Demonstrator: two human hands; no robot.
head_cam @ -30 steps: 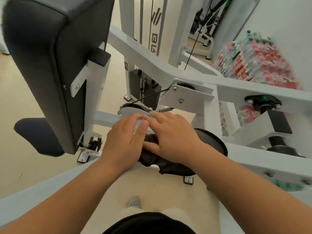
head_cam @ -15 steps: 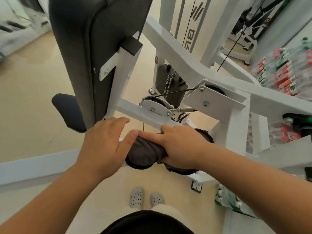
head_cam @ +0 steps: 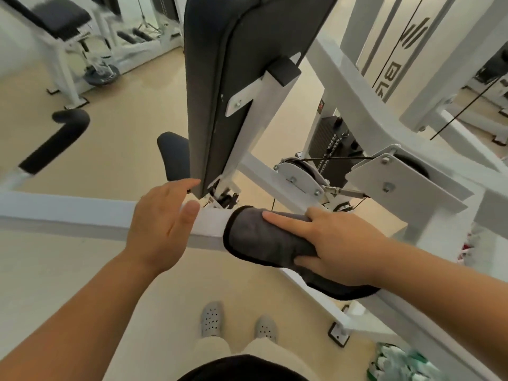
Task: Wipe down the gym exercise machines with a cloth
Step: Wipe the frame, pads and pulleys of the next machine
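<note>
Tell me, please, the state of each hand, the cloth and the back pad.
left hand: open, fingers straight, over the white bar, holding nothing.
right hand: grips the cloth against the white bar.
cloth: draped over the white bar, under the right hand.
back pad: upright on its white post.

Bar: the white frame bar (head_cam: 211,224) runs level across in front of you.
On the bar: a dark grey cloth (head_cam: 255,240) lies draped over it, hanging down the near side.
Floor: on the beige floor (head_cam: 115,160), your grey clogs (head_cam: 211,318) stand below the bar, with the machine's foot plate (head_cam: 338,332) near them on the right.
</note>
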